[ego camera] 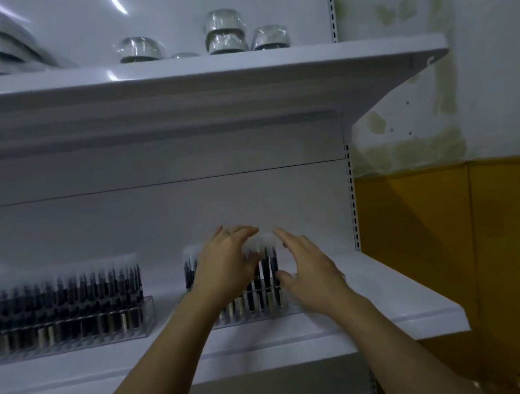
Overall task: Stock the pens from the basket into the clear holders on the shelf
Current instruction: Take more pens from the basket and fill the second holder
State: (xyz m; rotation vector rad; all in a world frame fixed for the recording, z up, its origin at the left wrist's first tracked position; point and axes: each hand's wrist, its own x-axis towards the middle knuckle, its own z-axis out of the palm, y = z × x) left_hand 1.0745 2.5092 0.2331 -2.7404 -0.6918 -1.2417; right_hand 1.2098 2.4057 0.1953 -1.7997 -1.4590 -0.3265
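Observation:
Two clear holders stand on the white shelf (387, 298). The left holder (149, 313) is packed with dark pens with white caps. At the right holder (262, 314), partly hidden by my hands, my left hand (226, 262) reaches over the pens (269, 268), its fingers curled round several white caps. My right hand (308, 265) is just to the right, fingers straight and raised above the caps, thumb touching the pens at the holder's right end. The basket is out of view.
An upper shelf (210, 72) overhangs the holders and carries several wrapped glass bowls (225, 33). A perforated upright (352, 201) marks the shelf's right end. Beyond it is a wall, white above and yellow (445, 243) below.

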